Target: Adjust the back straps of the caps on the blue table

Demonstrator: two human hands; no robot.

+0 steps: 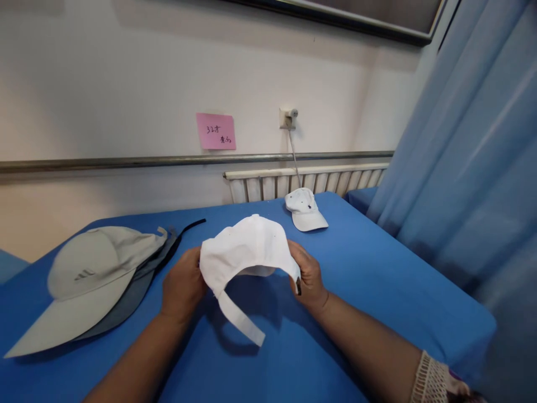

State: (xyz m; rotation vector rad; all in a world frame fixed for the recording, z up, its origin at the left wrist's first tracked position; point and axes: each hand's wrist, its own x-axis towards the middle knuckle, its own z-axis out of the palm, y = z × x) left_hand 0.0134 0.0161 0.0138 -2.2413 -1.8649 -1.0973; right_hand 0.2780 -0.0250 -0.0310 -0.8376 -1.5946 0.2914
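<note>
Both my hands hold a white cap (247,246) up above the blue table (369,291), its back opening toward me. My left hand (182,285) grips the cap's left edge with fingers closed on the cloth. My right hand (309,274) grips its right edge the same way. A loose white strap hangs down from the cap's left side toward the table.
A beige wide-brimmed hat (84,280) lies on a grey one at the table's left. A small white cap (305,208) sits at the far edge by a radiator (310,182). Blue curtain (474,157) hangs at the right. A pink note (216,131) sticks on the wall.
</note>
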